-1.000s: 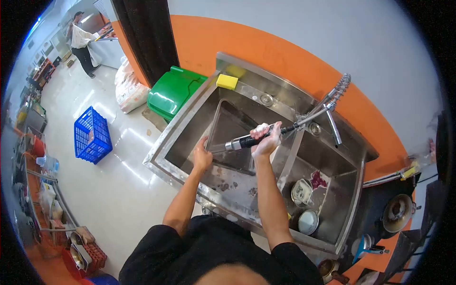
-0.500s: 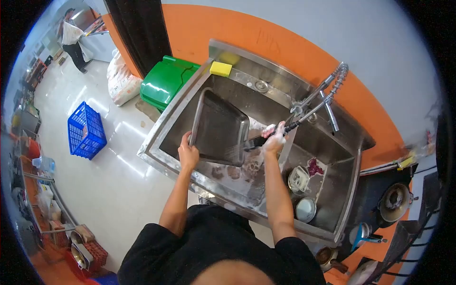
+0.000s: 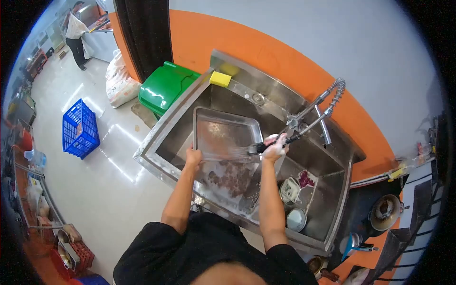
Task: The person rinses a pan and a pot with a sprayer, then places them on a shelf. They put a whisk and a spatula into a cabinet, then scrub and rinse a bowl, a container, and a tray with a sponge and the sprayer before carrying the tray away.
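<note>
My left hand (image 3: 192,156) grips the near left corner of a rectangular metal baking tray (image 3: 225,131), which is tilted inside the left basin of the steel sink (image 3: 164,137). Soap suds cover parts of my right hand (image 3: 275,147), whose fingers are wrapped round a black spray nozzle (image 3: 256,148). Water from the nozzle streams leftward across the tray's near side. A coiled spring faucet (image 3: 338,95) feeds the nozzle from the sink's back ledge. Below the tray, foamy, dirty water lies on the basin floor.
A yellow sponge (image 3: 220,79) rests on the sink's back left rim. The right basin holds a bowl (image 3: 296,219), a pale container (image 3: 289,190) and a dark red cloth-like item (image 3: 305,179). A green bin (image 3: 166,88) adjoins the sink; a blue crate (image 3: 81,129) and a person (image 3: 76,35) are farther left.
The tray has swung from steeply upright to a lower, more level tilt, turning its inside upward. My right hand and the nozzle have moved slightly down, and the whole view has shifted.
</note>
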The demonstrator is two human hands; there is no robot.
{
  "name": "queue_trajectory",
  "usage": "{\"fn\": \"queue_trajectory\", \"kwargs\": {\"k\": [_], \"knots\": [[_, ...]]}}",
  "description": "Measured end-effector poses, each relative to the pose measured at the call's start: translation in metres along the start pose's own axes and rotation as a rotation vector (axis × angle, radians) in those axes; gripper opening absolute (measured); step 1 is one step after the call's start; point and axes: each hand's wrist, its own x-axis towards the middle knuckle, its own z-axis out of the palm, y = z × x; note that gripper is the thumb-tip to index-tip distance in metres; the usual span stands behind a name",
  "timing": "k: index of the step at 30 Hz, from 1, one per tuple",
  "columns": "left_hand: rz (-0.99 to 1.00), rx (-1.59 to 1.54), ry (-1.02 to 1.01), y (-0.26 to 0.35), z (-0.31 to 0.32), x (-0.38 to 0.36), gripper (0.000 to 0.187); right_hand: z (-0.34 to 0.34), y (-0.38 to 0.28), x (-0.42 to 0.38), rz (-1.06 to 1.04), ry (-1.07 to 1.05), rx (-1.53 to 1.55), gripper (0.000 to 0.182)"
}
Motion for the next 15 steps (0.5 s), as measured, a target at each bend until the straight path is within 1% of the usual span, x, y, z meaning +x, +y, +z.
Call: {"fn": "queue_trajectory", "kwargs": {"k": [2,3,4,6,7,8,9,10,12,13,15], "knots": [[0.016,-0.019,-0.032,-0.008,-0.02,0.01,0.048,-0.019,0.004,0.014,-0.107,0.039,-0.179,0.042],[0.042,-0.042,-0.066,-0.011,-0.028,0.017,0.05,-0.028,0.006,0.02,-0.095,0.039,-0.165,0.041],[0.045,-0.041,-0.064,-0.007,-0.03,0.014,0.05,-0.029,0.005,0.018,-0.143,0.033,-0.195,0.042],[-0.014,-0.125,-0.034,0.008,-0.027,0.0,0.046,-0.023,0.0,0.007,-0.001,0.076,-0.141,0.044],[-0.011,-0.129,-0.033,0.017,-0.021,-0.007,0.046,-0.014,-0.005,-0.005,0.074,0.038,-0.083,0.046],[-0.016,-0.147,-0.089,0.023,-0.012,-0.015,0.044,-0.003,-0.009,-0.018,0.151,0.0,-0.027,0.048],[-0.022,-0.165,-0.145,0.027,-0.004,-0.019,0.042,0.006,-0.007,-0.027,0.185,-0.015,-0.054,0.052],[-0.02,-0.168,-0.141,0.024,0.001,-0.013,0.042,0.014,-0.004,-0.034,0.331,0.004,0.148,0.049],[-0.358,-0.263,-0.143,0.012,0.008,0.004,0.038,0.039,-0.014,-0.051,0.367,-0.064,0.29,0.05],[-0.357,-0.265,-0.141,0.021,0.018,-0.005,0.038,0.046,-0.019,-0.055,0.396,-0.102,0.327,0.05],[-0.533,-0.3,-0.124,0.046,0.038,-0.032,0.035,0.055,-0.026,-0.054,0.401,-0.089,0.353,0.05]]}}
